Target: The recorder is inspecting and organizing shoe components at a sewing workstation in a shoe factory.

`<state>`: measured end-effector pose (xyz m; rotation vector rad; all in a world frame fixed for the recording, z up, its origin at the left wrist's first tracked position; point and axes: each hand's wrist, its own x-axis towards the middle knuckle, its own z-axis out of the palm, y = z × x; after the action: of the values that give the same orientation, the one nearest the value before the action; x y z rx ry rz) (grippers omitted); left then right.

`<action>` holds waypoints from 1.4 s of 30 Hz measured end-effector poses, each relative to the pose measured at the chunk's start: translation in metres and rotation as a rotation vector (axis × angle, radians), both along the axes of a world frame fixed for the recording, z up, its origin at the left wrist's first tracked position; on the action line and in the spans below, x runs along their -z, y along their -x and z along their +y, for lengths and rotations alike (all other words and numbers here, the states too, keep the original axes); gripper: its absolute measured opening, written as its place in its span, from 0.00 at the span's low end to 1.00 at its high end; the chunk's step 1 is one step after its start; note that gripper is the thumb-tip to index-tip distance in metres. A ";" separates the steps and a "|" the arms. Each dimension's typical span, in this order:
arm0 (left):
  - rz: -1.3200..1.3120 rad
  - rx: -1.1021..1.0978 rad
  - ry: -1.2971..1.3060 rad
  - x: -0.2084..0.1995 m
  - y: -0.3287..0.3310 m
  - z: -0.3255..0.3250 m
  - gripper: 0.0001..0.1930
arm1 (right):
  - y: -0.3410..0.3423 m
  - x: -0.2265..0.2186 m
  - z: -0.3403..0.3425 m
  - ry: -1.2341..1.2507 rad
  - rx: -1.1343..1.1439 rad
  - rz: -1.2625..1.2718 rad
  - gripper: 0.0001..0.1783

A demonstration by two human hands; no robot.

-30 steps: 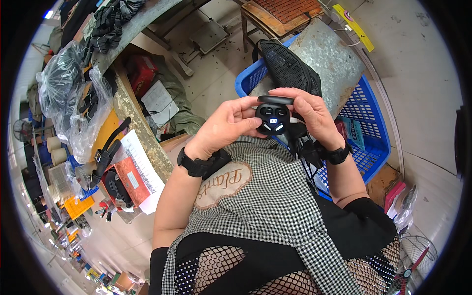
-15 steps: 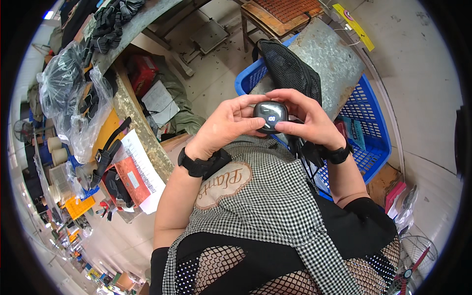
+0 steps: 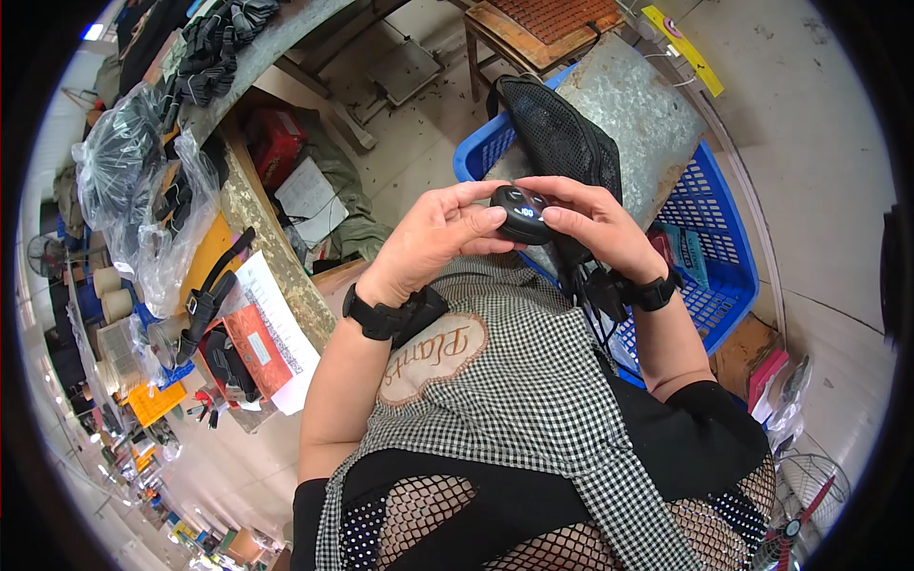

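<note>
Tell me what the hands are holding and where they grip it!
A black case: the left hand grips its left side, the right hand its right side.

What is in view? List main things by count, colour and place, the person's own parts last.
rounded case with lit display: 1, black, centre
plastic basket: 1, blue, right of centre
flat metal sheet: 1, grey, over the basket
mesh bag: 1, black, over the sheet
wooden seat: 1, brown, top edge
flat strip: 1, yellow, top right
crumpled plastic bags: count unclear, clear, upper left
checked cloth apron: 1, black-and-white, worn
wrist straps: 2, black, one per wrist
left hand and right hand: 2, bare, on the case
</note>
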<state>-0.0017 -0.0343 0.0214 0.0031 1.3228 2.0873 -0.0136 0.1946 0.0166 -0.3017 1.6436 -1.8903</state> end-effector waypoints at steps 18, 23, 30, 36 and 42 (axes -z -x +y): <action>0.052 0.067 -0.005 0.001 -0.004 0.003 0.31 | -0.008 -0.004 -0.006 -0.283 0.239 0.411 0.14; 0.009 0.091 0.014 0.000 -0.003 0.003 0.30 | -0.009 0.001 -0.010 -0.255 0.276 0.293 0.13; 0.003 0.019 0.009 0.002 -0.005 0.002 0.28 | -0.017 -0.012 0.000 -0.462 0.480 0.850 0.09; 0.040 -0.005 0.026 0.005 -0.004 0.004 0.30 | -0.023 -0.013 -0.016 -0.597 0.317 0.773 0.15; 0.041 -0.030 0.025 0.007 -0.006 0.006 0.29 | -0.022 -0.008 -0.015 -0.641 0.298 0.888 0.13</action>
<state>0.0042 -0.0280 0.0143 0.0153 1.3812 2.1064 0.0087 0.1791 0.0249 -0.7117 2.9088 -1.3438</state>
